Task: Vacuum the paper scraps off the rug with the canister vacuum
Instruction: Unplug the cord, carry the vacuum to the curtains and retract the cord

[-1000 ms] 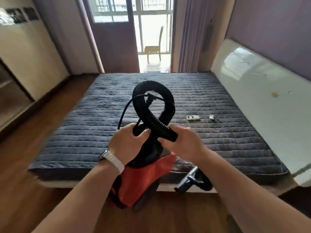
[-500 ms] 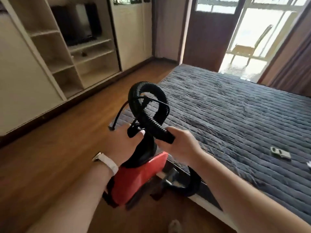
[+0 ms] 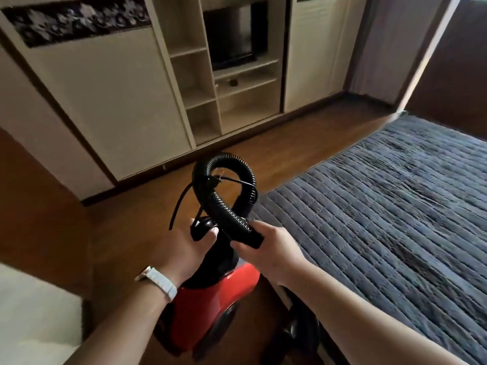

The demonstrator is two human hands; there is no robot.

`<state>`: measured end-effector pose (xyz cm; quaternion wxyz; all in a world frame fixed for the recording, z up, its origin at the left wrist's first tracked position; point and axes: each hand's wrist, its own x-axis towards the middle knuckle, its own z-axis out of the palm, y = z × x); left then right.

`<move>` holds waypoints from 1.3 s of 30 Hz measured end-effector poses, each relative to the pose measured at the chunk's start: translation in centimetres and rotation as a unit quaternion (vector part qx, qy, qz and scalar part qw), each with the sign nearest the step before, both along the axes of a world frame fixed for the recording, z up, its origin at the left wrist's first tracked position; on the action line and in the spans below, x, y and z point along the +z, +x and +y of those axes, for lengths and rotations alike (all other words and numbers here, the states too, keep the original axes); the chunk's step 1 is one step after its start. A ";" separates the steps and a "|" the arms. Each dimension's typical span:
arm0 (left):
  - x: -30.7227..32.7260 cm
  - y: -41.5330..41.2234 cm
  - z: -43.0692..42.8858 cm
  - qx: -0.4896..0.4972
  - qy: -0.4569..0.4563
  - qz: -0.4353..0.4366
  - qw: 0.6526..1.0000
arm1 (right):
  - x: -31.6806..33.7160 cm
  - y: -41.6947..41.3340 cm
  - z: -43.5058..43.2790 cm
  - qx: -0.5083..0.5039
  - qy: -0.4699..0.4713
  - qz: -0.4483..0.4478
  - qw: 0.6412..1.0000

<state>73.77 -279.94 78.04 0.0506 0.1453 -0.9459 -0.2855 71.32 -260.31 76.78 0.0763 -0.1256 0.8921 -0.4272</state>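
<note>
Where the vacuum is: we see the canister vacuum [image 3: 210, 309] hanging below our two wrists, above the wooden floor [image 3: 126, 222]. Its red body is tilted and its black top rises up between the hands.
Left side: the left grip [image 3: 181, 251] is closed round the black handle [image 3: 201, 229] at the top of the vacuum, with the thumb laid over it. The red body sits just under this wrist.
Right side: the right grip [image 3: 274, 251] is closed on the smooth cuff [image 3: 254, 237] at the free end of the hose, with fingers and thumb wrapped about it.
Hose: the hose [image 3: 229, 210], black and ribbed, climbs from the cuff up and away from us. It makes one loop above both grips and drops back behind the handle.
Cord: a thin black cord [image 3: 179, 205] comes off the loop on the left. Its lower end dangles near the left grip without touching it.
Between the grips: they are close together, with the vacuum's black neck between them.
Counts: one vacuum, one hose, one cord, two grips and one white-banded watch [image 3: 158, 281] on the left wrist.
To our right: one bed [image 3: 395, 206] under a grey quilted cover, just beside the vacuum, with the right forearm reaching over its near corner.
Ahead: one shelf unit [image 3: 195, 83] against the wall, with one television [image 3: 232, 35] in it.
Under the right forearm: a dark part near the floor, too dim for us to tell what it is.
</note>
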 end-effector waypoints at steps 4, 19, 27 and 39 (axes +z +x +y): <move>1.2 -3.7 -2.0 0.069 0.016 -0.002 0.997 | 0.7 -6.1 -2.5 0.052 0.002 0.019 0.998; -0.5 -18.1 -17.9 0.102 0.073 0.028 0.992 | -1.2 -23.4 -19.2 0.094 0.012 0.024 0.995; -2.2 -29.9 -31.2 0.036 0.138 0.050 0.989 | -1.5 -32.6 -30.9 0.030 0.018 0.011 0.999; -1.5 -45.1 -41.1 -0.003 0.055 0.033 0.998 | -2.3 -46.6 -39.0 -0.009 0.009 0.003 1.000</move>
